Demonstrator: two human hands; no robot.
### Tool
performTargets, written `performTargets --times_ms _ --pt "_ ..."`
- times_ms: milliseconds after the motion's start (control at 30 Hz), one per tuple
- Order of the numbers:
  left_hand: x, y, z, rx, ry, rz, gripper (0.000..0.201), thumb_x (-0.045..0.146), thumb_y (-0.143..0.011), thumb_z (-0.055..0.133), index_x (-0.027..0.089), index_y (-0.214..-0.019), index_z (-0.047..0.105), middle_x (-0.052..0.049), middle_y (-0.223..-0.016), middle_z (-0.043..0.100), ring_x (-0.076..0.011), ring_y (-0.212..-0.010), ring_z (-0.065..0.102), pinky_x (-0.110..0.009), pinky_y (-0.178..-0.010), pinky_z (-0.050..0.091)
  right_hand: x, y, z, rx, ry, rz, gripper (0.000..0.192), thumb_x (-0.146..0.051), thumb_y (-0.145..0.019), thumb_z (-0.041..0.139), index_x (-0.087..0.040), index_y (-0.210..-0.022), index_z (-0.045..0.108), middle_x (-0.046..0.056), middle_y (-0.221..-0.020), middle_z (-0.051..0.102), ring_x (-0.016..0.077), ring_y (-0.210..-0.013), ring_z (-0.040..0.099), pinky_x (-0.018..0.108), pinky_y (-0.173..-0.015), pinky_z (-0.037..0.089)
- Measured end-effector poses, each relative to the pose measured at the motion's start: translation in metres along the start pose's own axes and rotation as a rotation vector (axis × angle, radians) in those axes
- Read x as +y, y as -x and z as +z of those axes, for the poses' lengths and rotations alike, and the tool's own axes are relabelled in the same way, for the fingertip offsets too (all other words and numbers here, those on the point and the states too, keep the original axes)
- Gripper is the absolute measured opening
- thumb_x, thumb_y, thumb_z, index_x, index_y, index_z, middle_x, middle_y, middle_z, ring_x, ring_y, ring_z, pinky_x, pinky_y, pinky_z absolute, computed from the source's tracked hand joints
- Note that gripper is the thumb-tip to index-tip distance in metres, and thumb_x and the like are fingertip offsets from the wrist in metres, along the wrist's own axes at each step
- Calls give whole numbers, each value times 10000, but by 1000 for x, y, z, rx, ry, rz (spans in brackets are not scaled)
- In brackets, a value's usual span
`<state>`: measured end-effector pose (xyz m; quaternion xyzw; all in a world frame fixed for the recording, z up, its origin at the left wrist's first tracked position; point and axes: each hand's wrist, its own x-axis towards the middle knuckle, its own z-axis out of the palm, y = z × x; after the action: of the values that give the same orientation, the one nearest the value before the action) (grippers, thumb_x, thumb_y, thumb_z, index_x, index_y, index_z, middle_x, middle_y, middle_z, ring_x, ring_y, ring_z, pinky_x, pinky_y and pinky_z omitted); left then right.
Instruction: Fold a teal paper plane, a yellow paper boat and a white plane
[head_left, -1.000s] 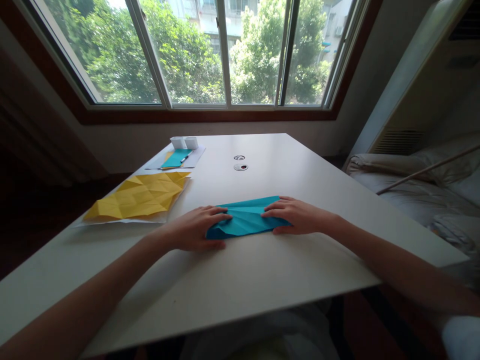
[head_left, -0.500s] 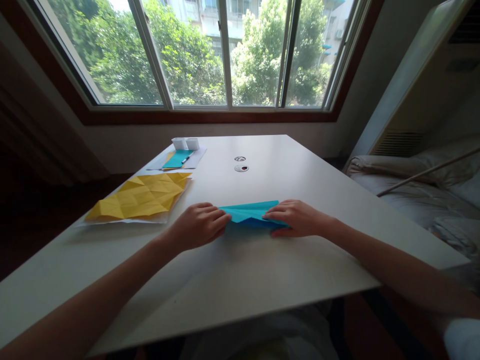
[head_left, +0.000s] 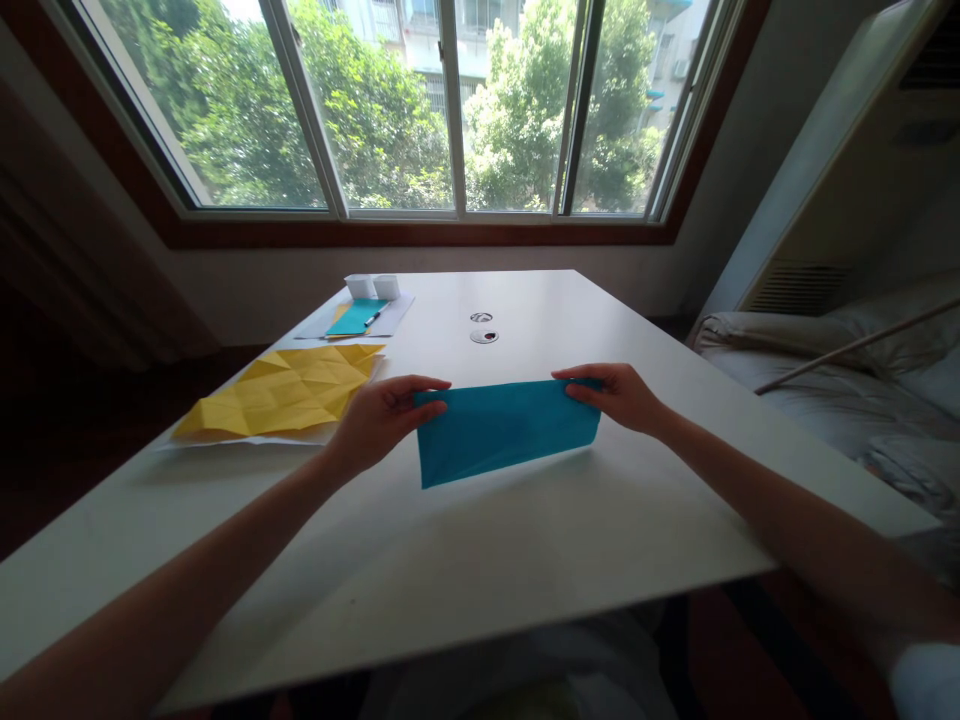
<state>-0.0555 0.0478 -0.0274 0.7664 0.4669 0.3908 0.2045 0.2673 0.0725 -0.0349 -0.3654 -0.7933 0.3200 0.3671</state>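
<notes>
A folded teal sheet of paper (head_left: 504, 430) hangs upright just above the white table (head_left: 525, 540), its flat face turned toward me. My left hand (head_left: 382, 415) pinches its upper left corner. My right hand (head_left: 616, 394) pinches its upper right corner. The lower edge of the sheet hovers close to the tabletop.
A creased yellow sheet (head_left: 281, 402) lies on white paper at the left. Farther back sit a teal paper with a pen (head_left: 354, 316) and two small white cups (head_left: 371, 286). A round cable port (head_left: 482, 335) is mid-table. A bed (head_left: 840, 390) stands at the right.
The teal paper lay flat under both hands; now both hands have lifted it by its top corners so that it stands upright and wider between them.
</notes>
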Motion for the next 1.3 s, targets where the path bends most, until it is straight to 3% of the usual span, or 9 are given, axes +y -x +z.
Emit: performTargets --times_ms 267,567,1300 --pt "-7 -1 -1 -19 87 -51 426 440 -714 656 160 -1035 649 -73 -848 663 -176 -725 593 -287 -609 521 7 -2 -4 -1 44 34 436 -490 -772 561 -232 -1116 630 95 -1129 608 260 -963 574 376 -691 545" --pt "-7 -1 0 11 96 -69 419 443 -708 656 155 -1011 672 -53 -744 661 -159 -659 595 -267 -572 524 7 -2 -4 8 52 41 442 -503 -766 566 -246 -1120 627 86 -1139 605 262 -984 568 379 -703 551" --pt "-6 -1 1 7 114 -60 388 413 -714 659 157 -1004 681 -47 -738 662 -146 -647 591 -256 -580 526 8 -3 -5 36 111 37 446 -512 -756 573 -216 -1081 645 105 -1097 621 270 -964 571 380 -693 542"
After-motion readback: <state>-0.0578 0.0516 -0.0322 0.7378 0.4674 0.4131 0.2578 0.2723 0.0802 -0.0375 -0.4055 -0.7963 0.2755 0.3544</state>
